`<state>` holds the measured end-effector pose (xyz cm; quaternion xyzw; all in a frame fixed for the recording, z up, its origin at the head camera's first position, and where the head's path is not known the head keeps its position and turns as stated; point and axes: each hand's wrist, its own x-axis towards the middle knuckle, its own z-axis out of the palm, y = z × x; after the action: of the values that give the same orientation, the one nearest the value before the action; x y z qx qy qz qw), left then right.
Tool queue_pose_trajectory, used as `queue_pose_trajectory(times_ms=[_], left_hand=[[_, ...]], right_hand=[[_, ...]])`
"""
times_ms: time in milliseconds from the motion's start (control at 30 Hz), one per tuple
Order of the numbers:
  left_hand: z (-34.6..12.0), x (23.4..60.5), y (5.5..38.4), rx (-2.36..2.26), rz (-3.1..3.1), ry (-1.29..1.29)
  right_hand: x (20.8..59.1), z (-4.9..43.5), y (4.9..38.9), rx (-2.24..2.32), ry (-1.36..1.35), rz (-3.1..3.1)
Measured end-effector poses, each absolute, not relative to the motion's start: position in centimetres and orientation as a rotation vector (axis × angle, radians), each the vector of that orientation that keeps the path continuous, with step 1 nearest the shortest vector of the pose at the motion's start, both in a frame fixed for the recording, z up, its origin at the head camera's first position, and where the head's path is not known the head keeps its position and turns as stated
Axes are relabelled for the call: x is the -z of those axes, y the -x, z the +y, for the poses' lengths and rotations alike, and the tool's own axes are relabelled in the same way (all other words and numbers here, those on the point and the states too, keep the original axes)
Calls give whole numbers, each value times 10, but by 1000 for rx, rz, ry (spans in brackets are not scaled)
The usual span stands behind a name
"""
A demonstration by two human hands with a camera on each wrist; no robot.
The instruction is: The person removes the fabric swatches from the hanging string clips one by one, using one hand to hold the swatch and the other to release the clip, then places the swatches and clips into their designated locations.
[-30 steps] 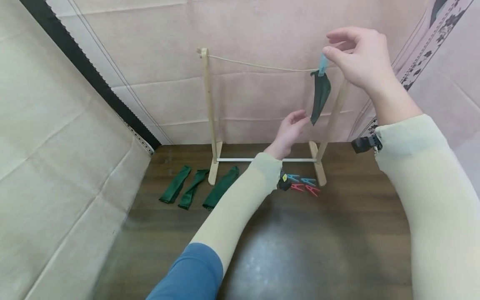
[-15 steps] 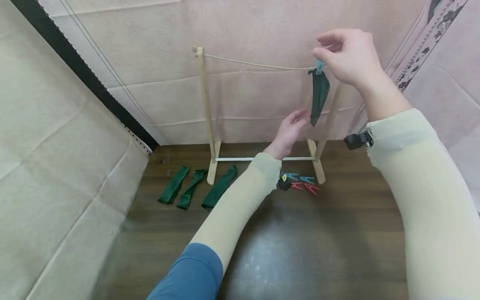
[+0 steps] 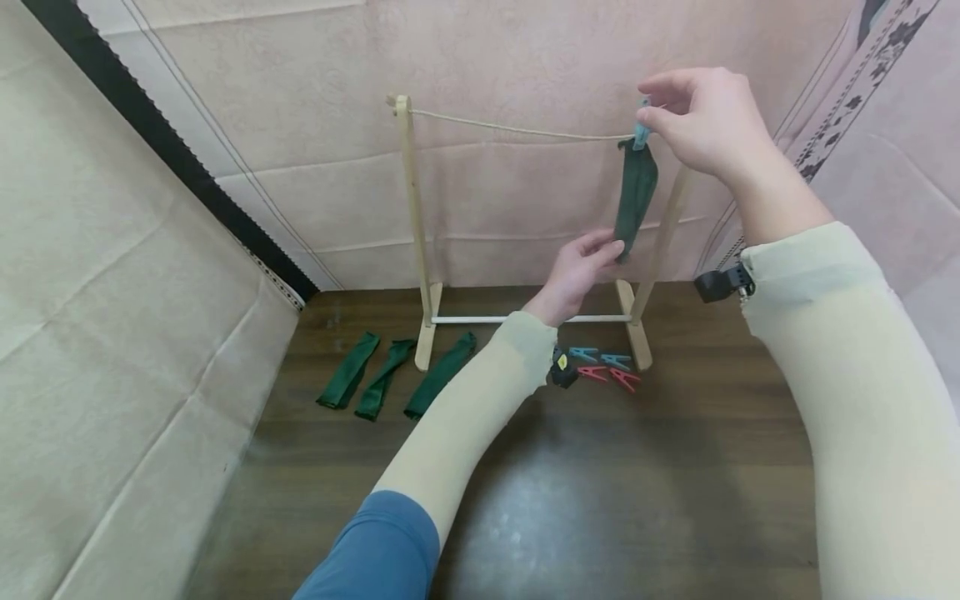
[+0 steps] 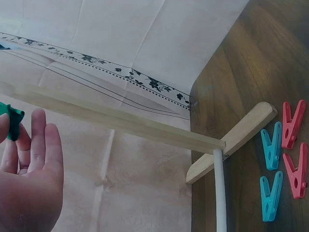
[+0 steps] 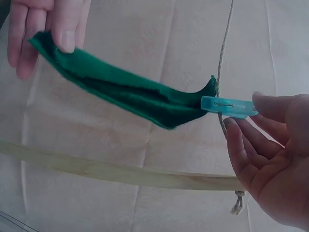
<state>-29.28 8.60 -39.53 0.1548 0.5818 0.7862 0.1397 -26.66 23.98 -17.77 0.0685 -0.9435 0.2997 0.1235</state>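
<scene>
A green cloth strip [image 3: 637,187] hangs from the cord [image 3: 517,130] near the rack's right end. One light-blue clothespin [image 5: 227,106] clips its top to the cord. My right hand [image 3: 712,125] pinches the handle end of that clothespin, thumb on one side and fingers on the other in the right wrist view. Down at the loose lower end, my left hand [image 3: 572,273] pinches the cloth between thumb and fingers. In the right wrist view the strip stretches between both hands, with a fold along its length.
The wooden rack [image 3: 416,208] has a white crossbar [image 3: 472,319] near the table. Several green cloth strips [image 3: 348,371] lie at the left. Two blue clothespins [image 4: 271,195] and two red clothespins [image 4: 295,169] lie by the right foot. Patterned fabric walls [image 3: 300,50] surround the table.
My left hand has taken hold of the cloth's lower end, which earlier hung beside the fingertips. The right hand's fingers have come down closer around the clothespin.
</scene>
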Motion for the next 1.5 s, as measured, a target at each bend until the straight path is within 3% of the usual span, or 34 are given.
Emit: queue_pose_trajectory(times_ms=[900,1500], left_hand=[[69,400,292,-2438,1596,-351],[63,397,293,-2448,1616,-332]], right_hand=[[182,245,263,-764,-261,-2750],[194,242,270,-827,-55,-2571]])
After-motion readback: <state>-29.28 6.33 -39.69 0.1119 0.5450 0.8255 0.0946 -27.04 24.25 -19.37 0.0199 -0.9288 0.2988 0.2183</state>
